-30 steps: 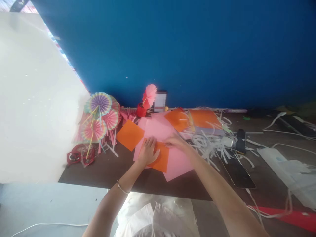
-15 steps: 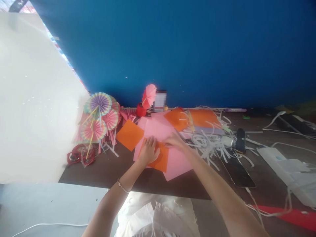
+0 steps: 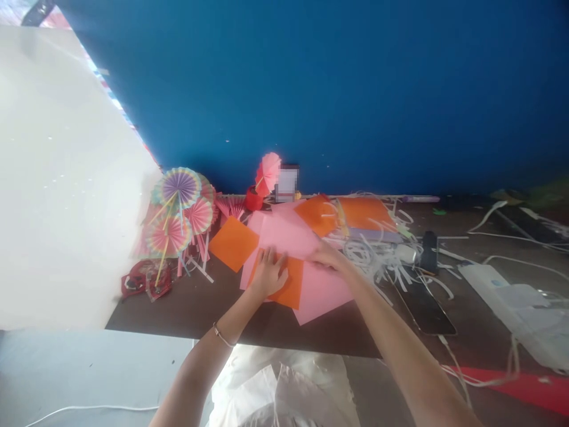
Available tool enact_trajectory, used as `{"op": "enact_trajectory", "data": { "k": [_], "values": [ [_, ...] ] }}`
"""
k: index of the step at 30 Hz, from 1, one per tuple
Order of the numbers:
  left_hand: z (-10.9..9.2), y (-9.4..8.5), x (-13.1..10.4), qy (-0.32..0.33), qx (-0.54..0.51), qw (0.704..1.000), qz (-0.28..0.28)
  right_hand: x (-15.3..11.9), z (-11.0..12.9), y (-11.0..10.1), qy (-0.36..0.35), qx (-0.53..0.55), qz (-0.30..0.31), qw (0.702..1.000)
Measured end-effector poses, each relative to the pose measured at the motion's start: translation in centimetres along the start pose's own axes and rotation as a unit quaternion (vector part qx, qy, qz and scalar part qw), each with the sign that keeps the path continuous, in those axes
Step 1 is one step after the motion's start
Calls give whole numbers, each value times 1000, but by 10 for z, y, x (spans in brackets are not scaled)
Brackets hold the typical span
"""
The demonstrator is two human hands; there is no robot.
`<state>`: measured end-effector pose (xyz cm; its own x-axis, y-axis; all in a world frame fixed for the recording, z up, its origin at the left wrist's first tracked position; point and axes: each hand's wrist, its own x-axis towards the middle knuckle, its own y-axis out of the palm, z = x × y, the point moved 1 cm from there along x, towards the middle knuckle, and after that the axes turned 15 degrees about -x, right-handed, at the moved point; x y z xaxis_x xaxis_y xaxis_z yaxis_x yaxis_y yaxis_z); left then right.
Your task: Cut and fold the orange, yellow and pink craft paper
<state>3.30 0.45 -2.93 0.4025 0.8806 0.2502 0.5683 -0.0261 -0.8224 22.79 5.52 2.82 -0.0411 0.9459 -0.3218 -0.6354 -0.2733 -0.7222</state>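
My left hand [image 3: 269,274] lies flat with fingers spread on a square of orange paper [image 3: 291,289], pressing it against pink paper sheets [image 3: 326,290]. Just right of that square, my right hand [image 3: 329,256] is low over the pink sheets, its fingers drawn together and pointing left. Whether anything is pinched in those fingers is too blurred to tell. A second orange square [image 3: 234,244] lies to the left, partly on the pink paper and partly on the dark table [image 3: 191,311].
Folded paper fans [image 3: 178,193] stand at the left by a red glasses-like item [image 3: 146,280]. Red tape [image 3: 253,199] sits at the back. White paper strips [image 3: 362,255], a phone [image 3: 429,308] and a white power strip [image 3: 511,308] with cables occupy the right.
My right hand has moved to the right, away from the orange square's top edge. My left hand stays on the square.
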Motion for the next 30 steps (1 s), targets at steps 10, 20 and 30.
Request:
{"op": "enact_trajectory", "data": {
  "k": [10,20,30],
  "values": [
    [2,5,-1,-4,7,1000,-16,-50,2,61,-165,-383,-214,883],
    [0,2,-1,-37,-42,998,-7,-58,-27,59,-151,-337,-291,883],
    [50,-43,-6,-188,-141,956,-178,-56,-39,66,-199,-286,-298,889]
  ]
}}
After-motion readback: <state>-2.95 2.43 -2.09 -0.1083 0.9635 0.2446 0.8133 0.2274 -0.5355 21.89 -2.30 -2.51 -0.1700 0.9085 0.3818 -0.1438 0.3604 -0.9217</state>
